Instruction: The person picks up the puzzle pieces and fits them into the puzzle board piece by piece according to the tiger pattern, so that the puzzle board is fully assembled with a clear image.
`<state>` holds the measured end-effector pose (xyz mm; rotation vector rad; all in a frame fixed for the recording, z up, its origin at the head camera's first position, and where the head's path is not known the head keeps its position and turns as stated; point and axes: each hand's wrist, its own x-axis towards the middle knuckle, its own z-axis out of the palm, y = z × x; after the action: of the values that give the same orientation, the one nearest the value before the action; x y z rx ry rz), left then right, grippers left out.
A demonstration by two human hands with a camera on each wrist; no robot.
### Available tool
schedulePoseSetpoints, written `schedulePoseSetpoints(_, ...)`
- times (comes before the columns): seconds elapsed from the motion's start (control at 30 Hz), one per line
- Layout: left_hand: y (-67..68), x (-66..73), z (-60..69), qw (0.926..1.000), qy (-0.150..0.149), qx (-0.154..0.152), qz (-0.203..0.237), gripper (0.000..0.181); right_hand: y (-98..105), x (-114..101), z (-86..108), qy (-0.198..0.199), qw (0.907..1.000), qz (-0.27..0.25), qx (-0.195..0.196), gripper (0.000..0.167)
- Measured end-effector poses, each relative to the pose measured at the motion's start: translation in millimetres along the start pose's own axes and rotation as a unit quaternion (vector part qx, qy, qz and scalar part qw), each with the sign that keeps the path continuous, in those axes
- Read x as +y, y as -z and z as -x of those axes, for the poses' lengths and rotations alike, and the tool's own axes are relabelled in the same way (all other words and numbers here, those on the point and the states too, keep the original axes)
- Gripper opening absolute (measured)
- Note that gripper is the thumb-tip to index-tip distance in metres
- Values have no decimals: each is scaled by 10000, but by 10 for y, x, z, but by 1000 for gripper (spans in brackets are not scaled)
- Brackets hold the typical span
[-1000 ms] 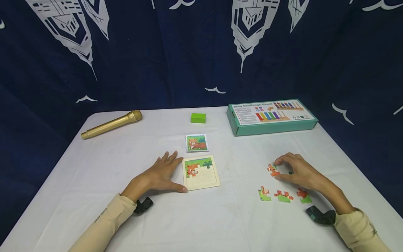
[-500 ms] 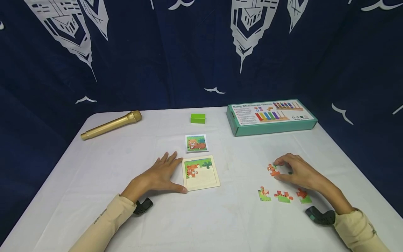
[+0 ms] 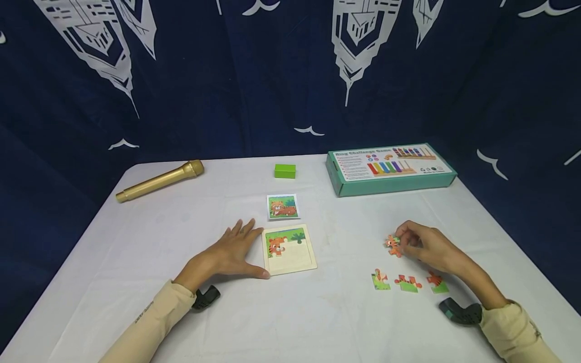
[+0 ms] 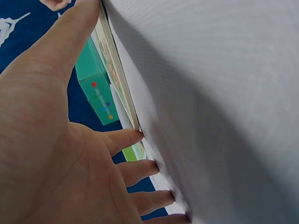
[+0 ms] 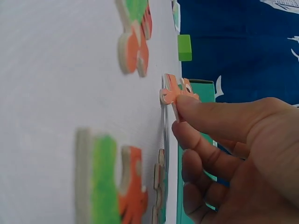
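puzzle piece [image 3: 392,247], bumpy orange, maybe wood, pinched by right hand [image 3: 430,244], right of pale wooden square [image 3: 295,262] wide left hand [image 3: 229,252] touches.

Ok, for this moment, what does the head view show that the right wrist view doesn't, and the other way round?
Only the head view: the left hand and the gold microphone.

Only the right wrist view: the palm side of the right hand, and a loose piece seen nearly edge-on near its lower fingers, which I can't make out from the head.

Both: the right hand pinching an orange puzzle piece, the green block and the teal box.
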<state>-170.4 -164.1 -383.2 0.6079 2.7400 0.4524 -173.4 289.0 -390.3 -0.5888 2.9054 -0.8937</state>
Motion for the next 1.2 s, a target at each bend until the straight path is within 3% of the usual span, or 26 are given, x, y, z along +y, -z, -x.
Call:
schedulePoseSetpoints(0.17, -3, -2, 2, 10000, 21, -21, -1, 113, 10, -14, -3, -63, 9995, -314, 30, 22)
schedulePoseSetpoints(0.4, -1, -3, 4, 10000, 1, 8, 2, 113, 43, -76, -42, -213, 9965, -715, 368, 21)
schedulePoseSetpoints(0.57, -5, -6, -3, 10000, -16, 3, -6, 113, 59, -118, -106, -357, 9958, -709, 455, 22)
schedulePoseSetpoints(0.77, -11, -11, -5, 10000, -27, 8, 9, 113, 53, -233, -222, -174, 9939, -1043, 299, 20)
schedulePoseSetpoints(1.0, -6, -2, -1, 10000, 10, -32, -7, 114, 6, -396, -410, 213, 9845, -1742, -20, 19)
schedulePoseSetpoints(1.2, -8, -10, -5, 10000, -12, -32, -23, 114, -96, -601, -605, 236, 9761, -2149, -240, 20)
